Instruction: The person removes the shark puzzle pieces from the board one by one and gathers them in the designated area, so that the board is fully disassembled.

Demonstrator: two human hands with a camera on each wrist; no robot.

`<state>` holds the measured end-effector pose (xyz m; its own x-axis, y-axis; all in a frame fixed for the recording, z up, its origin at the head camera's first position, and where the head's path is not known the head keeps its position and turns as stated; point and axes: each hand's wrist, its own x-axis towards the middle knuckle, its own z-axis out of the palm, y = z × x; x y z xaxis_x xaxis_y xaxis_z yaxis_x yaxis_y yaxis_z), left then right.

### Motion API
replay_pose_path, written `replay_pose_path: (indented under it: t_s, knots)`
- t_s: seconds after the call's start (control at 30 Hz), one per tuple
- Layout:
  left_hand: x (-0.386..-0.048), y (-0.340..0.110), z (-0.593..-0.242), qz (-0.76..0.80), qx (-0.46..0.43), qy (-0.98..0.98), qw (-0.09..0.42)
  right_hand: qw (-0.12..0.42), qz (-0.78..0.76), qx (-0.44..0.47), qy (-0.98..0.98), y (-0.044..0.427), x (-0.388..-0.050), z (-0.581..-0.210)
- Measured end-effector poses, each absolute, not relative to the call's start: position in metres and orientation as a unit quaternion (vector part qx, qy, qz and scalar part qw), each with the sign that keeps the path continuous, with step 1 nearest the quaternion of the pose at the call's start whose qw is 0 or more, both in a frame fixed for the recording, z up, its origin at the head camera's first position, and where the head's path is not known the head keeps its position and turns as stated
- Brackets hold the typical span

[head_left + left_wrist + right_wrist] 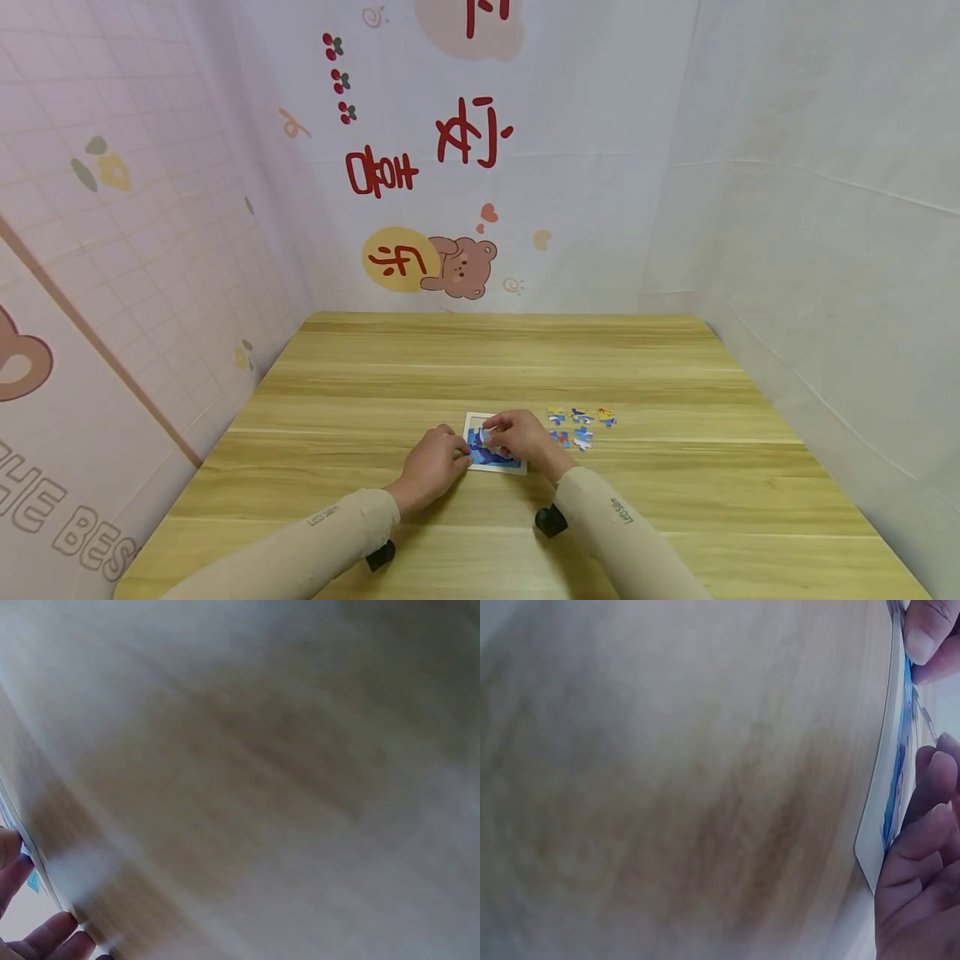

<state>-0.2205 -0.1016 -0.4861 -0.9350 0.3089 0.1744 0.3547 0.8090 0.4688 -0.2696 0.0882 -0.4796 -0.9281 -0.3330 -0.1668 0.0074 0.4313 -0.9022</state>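
A small white-framed puzzle board [498, 468] with a blue picture lies flat on the table; its frame [877, 802] shows edge-on in the right wrist view. My left hand [435, 467] rests at the board's left edge, fingertips touching it; in the left wrist view only some fingers of the left hand [37, 934] show. Over the board, my right hand [521, 437] pinches a thin puzzle piece [927, 718], tilted above the picture. In the right wrist view the right hand [926, 862] has its fingers bent, and the left thumb [922, 637] touches the board.
Several loose puzzle pieces [582, 438] with blue, yellow and red parts lie in two rows to the right of the board. The wooden table [480, 358] meets a printed cloth [570, 275] at the back, with more cloth at both sides.
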Motion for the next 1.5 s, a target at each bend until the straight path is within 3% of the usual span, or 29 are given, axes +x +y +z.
replay_pose_path:
  t_s: [0.83,1.5]
  knots:
    - [-0.221,-0.101,-0.483,-0.258,-0.172,-0.95,0.042,0.134,-0.557,-0.052,0.818,0.095,-0.269,-0.478]
    - [-0.218,-0.101,-0.484,-0.268,-0.171,-0.947,0.047,0.13,-0.599,-0.023,0.79,0.136,-0.267,-0.473]
